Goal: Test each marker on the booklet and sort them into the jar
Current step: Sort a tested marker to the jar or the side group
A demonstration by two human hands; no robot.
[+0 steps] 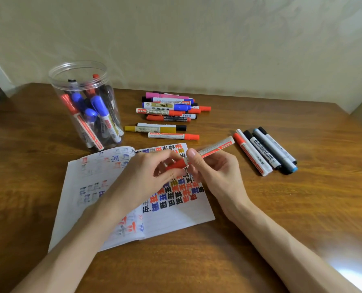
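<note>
Over the open booklet point(171, 218) I hold a red-and-white marker point(216, 147). My right hand point(213, 168) grips its white barrel, which points up and to the right. My left hand point(152, 172) pinches its red cap point(176, 165). The cap sits on the marker's end. The booklet's pages carry rows of red, blue, black and orange test marks. A clear plastic jar point(85, 106) stands at the back left with several red, blue and black markers upright in it.
A pile of loose markers point(167, 111) lies behind the booklet on the wooden table point(281, 208). A second row of several markers point(266, 151) lies to the right. A pale wall runs along the table's back edge.
</note>
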